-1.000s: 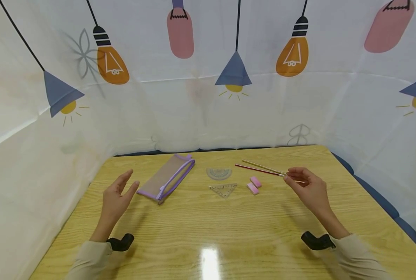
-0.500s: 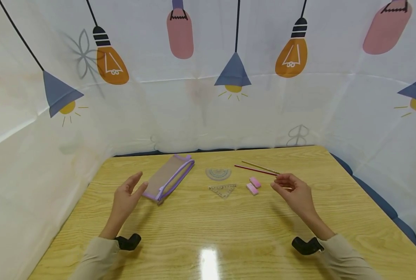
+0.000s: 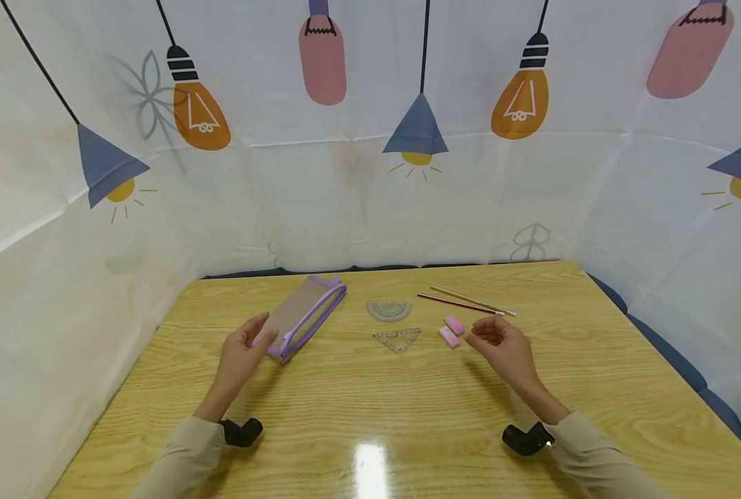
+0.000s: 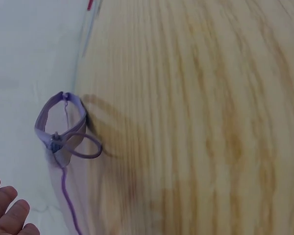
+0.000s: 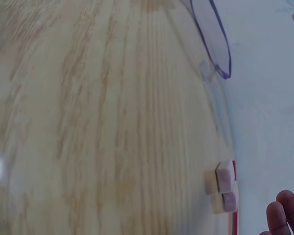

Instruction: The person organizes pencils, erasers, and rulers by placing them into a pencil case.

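Note:
In the head view, my left hand (image 3: 239,357) is beside the near-left end of a mesh pencil case (image 3: 298,308) with purple edging and a zipper. Its thumb and fingers are apart, holding nothing; whether they touch the case I cannot tell. My right hand (image 3: 506,350) hovers just right of two pink erasers (image 3: 450,337), fingers loosely bent and nothing between them. Behind it lie a red pencil (image 3: 454,302) and a gold pencil (image 3: 470,299). A clear protractor (image 3: 389,310) and a clear set square (image 3: 398,338) lie mid-table. In the left wrist view the case's mouth (image 4: 63,154) gapes.
The wood-grain table (image 3: 345,402) reaches back to a white curtain (image 3: 345,208) printed with lamps and bulbs, which also encloses both sides. A dark wrist mount (image 3: 242,433) sits on my left wrist and another mount (image 3: 526,439) on my right.
My left hand has moved right, closer to the pencil case. My right hand has left the pencils' ends and moved left and nearer, to beside the erasers. The pencils lie in place.

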{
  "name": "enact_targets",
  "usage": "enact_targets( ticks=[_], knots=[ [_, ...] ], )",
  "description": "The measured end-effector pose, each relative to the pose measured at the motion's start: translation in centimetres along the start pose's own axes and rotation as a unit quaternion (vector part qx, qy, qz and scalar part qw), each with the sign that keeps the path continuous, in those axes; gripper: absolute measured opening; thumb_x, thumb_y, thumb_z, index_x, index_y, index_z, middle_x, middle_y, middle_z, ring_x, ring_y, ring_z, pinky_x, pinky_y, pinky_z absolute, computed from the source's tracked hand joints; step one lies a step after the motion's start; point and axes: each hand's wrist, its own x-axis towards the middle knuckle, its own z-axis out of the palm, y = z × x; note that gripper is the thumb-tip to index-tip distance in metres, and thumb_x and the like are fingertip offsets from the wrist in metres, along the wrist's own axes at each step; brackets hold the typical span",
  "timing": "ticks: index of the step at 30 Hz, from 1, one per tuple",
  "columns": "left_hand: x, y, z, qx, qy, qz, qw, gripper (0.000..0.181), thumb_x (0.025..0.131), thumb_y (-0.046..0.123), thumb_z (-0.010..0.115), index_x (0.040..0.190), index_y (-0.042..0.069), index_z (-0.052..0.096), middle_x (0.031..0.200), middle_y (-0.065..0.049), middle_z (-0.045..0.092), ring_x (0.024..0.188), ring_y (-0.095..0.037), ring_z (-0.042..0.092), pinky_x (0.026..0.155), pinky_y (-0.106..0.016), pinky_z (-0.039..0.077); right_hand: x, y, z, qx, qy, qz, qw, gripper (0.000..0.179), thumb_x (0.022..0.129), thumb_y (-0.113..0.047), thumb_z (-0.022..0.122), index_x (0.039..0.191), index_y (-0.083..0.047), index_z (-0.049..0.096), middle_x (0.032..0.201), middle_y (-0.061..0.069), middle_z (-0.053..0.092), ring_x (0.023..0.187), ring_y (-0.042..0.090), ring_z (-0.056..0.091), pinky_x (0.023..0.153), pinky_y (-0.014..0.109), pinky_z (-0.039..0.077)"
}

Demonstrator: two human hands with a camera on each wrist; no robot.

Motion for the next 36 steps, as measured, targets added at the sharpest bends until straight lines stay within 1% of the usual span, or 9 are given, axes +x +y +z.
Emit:
enact_targets(
  ticks=[5, 12, 17, 22, 25, 28, 30, 31, 36],
  knots=[
    [0.0, 0.0, 0.7, 0.004, 0.001, -0.020, 0.9998, 0.051, 0.097, 0.022, 0.063, 0.137, -0.006, 0.050, 0.142, -0.021, 0.045, 0.133, -0.036, 0.039, 0.106, -0.047, 0.033, 0.1, 0.1, 0.8, -0.014, 0.004, 0.011, 0.9998, 0.021, 0.084, -0.012, 0.078, 0.098, -0.001, 0.067, 0.090, 0.008, 0.069, 0.078, 0.009, 0.062, 0.068, 0.017, 0.048],
    [0.4, -0.2, 1.7, 0.019, 0.025, -0.051, 0.9982, 0.046, 0.095, 0.023, 0.066, 0.130, -0.005, 0.057, 0.137, -0.021, 0.051, 0.128, -0.034, 0.046, 0.103, -0.047, 0.037, 0.3, 0.2, 1.5, -0.040, 0.009, 0.015, 0.9990, 0.020, 0.082, -0.013, 0.079, 0.094, -0.001, 0.068, 0.087, 0.007, 0.069, 0.077, 0.013, 0.063, 0.068, 0.020, 0.048],
    [0.5, -0.5, 2.2, 0.022, 0.028, -0.059, 0.9976, 0.043, 0.093, 0.021, 0.068, 0.127, -0.005, 0.060, 0.133, -0.020, 0.055, 0.127, -0.033, 0.047, 0.102, -0.046, 0.038, 0.4, 0.3, 1.8, -0.051, 0.006, 0.033, 0.9981, 0.017, 0.082, -0.013, 0.078, 0.091, -0.003, 0.069, 0.085, 0.006, 0.069, 0.078, 0.018, 0.064, 0.067, 0.023, 0.050],
    [0.5, -0.8, 2.7, 0.051, 0.036, -0.054, 0.9966, 0.043, 0.090, 0.019, 0.071, 0.124, -0.006, 0.062, 0.128, -0.022, 0.058, 0.124, -0.035, 0.049, 0.100, -0.046, 0.041, 0.5, 0.7, 2.1, -0.060, 0.010, 0.038, 0.9974, 0.015, 0.080, -0.011, 0.079, 0.088, -0.003, 0.069, 0.082, 0.005, 0.068, 0.075, 0.018, 0.064, 0.065, 0.022, 0.050],
    [0.5, -0.6, 2.9, 0.079, 0.041, -0.054, 0.9946, 0.043, 0.089, 0.019, 0.072, 0.123, -0.005, 0.064, 0.126, -0.022, 0.060, 0.112, -0.034, 0.057, 0.090, -0.044, 0.046, 0.6, 0.9, 2.2, -0.065, 0.014, 0.030, 0.9973, 0.016, 0.078, -0.010, 0.080, 0.087, -0.002, 0.069, 0.081, 0.005, 0.068, 0.074, 0.018, 0.064, 0.064, 0.021, 0.050],
    [0.5, -0.5, 3.0, 0.091, 0.042, -0.061, 0.9931, 0.043, 0.088, 0.019, 0.073, 0.123, -0.004, 0.064, 0.125, -0.021, 0.060, 0.111, -0.034, 0.056, 0.086, -0.043, 0.045, 0.6, 1.0, 2.2, -0.071, 0.015, 0.022, 0.9971, 0.017, 0.077, -0.010, 0.081, 0.085, -0.002, 0.069, 0.079, 0.005, 0.068, 0.072, 0.017, 0.064, 0.063, 0.022, 0.050],
    [0.6, -0.4, 3.0, 0.093, 0.041, -0.063, 0.9928, 0.043, 0.087, 0.018, 0.074, 0.123, -0.005, 0.064, 0.125, -0.022, 0.060, 0.113, -0.036, 0.056, 0.089, -0.045, 0.045, 0.7, 1.0, 2.3, -0.070, 0.014, 0.020, 0.9972, 0.017, 0.077, -0.010, 0.081, 0.084, -0.002, 0.069, 0.078, 0.005, 0.068, 0.071, 0.017, 0.064, 0.062, 0.022, 0.050],
    [0.6, -0.4, 3.0, 0.093, 0.039, -0.063, 0.9929, 0.044, 0.087, 0.017, 0.074, 0.123, -0.005, 0.064, 0.126, -0.023, 0.059, 0.122, -0.037, 0.050, 0.095, -0.047, 0.043, 0.7, 1.0, 2.3, -0.070, 0.012, 0.020, 0.9973, 0.017, 0.077, -0.011, 0.082, 0.084, -0.003, 0.069, 0.078, 0.005, 0.068, 0.071, 0.017, 0.064, 0.062, 0.022, 0.051],
    [0.6, -0.4, 3.0, 0.087, 0.035, -0.071, 0.9931, 0.043, 0.086, 0.014, 0.074, 0.122, -0.006, 0.063, 0.125, -0.023, 0.059, 0.124, -0.039, 0.048, 0.100, -0.051, 0.040, 0.8, 1.2, 2.6, -0.071, -0.003, 0.023, 0.9972, 0.016, 0.078, -0.011, 0.081, 0.085, -0.003, 0.069, 0.078, 0.005, 0.068, 0.070, 0.017, 0.065, 0.063, 0.023, 0.051]
  ],
)
